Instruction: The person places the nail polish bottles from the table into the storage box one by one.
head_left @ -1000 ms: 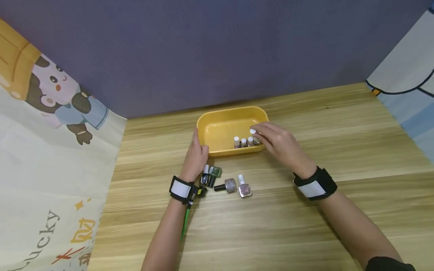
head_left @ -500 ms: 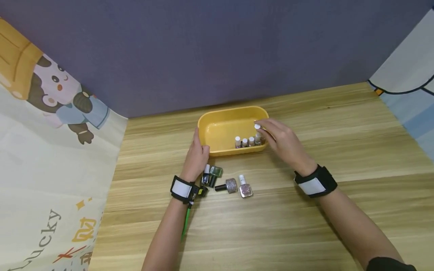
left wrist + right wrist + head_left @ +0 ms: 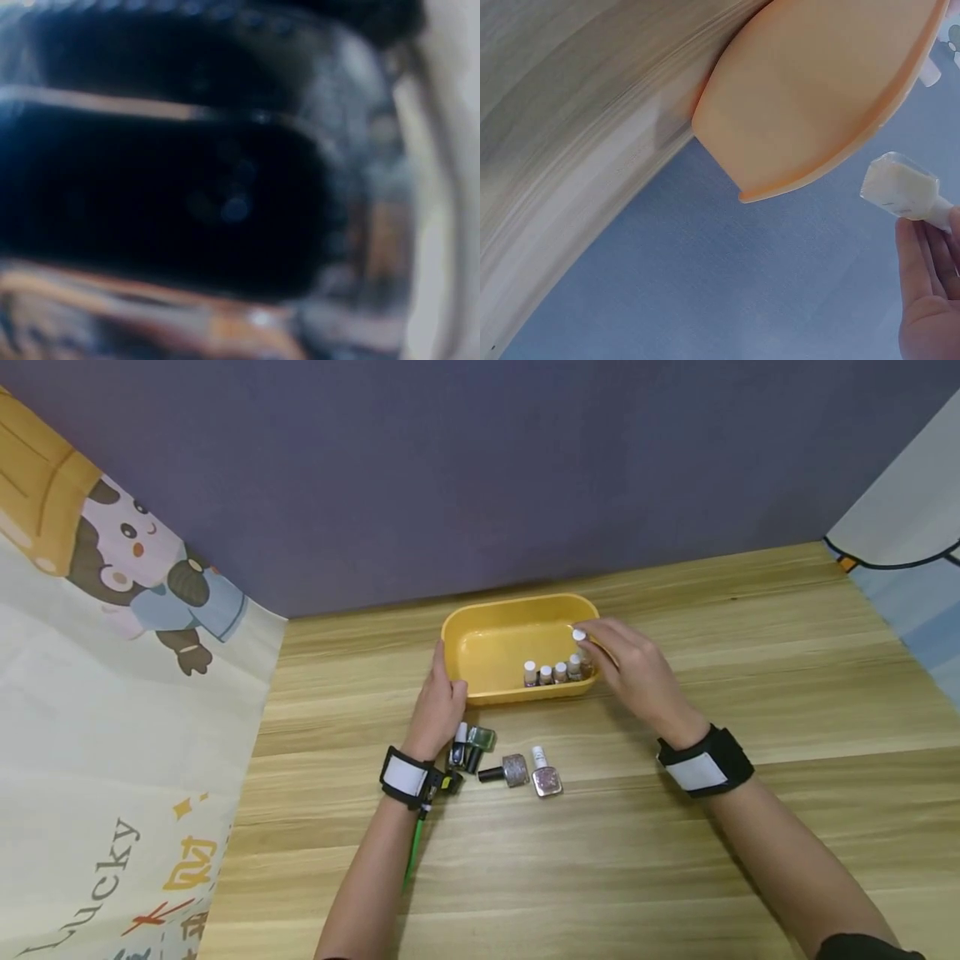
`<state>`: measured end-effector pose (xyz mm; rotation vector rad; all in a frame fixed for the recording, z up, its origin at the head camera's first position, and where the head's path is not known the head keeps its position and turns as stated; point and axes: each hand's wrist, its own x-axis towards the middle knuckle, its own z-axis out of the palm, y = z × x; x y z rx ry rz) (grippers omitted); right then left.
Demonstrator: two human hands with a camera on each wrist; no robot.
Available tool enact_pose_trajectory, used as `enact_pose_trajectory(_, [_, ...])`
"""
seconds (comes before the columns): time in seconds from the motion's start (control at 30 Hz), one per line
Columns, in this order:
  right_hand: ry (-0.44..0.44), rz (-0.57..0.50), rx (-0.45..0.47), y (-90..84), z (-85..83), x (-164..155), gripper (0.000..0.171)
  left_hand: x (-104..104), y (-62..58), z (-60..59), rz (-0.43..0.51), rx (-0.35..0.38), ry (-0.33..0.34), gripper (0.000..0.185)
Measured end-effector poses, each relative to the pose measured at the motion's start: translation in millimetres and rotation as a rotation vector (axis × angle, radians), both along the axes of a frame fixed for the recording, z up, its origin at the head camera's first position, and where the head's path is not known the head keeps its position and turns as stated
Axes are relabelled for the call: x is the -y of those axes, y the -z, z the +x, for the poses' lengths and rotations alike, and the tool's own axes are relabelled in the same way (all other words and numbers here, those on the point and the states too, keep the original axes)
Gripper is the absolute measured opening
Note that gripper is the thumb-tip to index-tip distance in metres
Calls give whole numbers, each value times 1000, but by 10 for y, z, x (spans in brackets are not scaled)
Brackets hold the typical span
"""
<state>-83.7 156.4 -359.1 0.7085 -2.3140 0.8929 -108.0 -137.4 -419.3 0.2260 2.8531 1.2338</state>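
Note:
My right hand (image 3: 637,672) pinches a nail polish bottle (image 3: 901,187) by its white cap, over the right end of the yellow tray (image 3: 487,699). In the right wrist view the bottle's pale body points away from the fingertips. Several white-capped nail polish bottles (image 3: 560,672) stand in a row along the tray's front wall, left of the held one. My left hand (image 3: 435,714) holds the tray's front left corner, fingers along the outer side and thumb at the rim. The left wrist view is filled by a blurred dark shape (image 3: 172,195) close to the lens.
On the table before the tray lie a dark bottle with a white cap (image 3: 458,753), a green bottle (image 3: 482,740), a silver glitter bottle (image 3: 515,770) and a pink glitter bottle (image 3: 547,782). A purple-grey wall (image 3: 480,485) rises behind the tray.
My right hand has shifted slightly right with the pinched bottle, towards the tray's right end, showing more of the last standing bottle. My left hand stays at the corner.

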Motion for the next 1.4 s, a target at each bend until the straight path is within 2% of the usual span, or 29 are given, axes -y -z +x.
enact_pose_trajectory(0.53, [19,-18,-6,70,-74,-12,25,1,-18,-14,16,13,5,78])
enact_pose_trajectory(1.4, [59,-39,47,184,-188,-56,25,-14,-5,-36,10,16,-4,79])
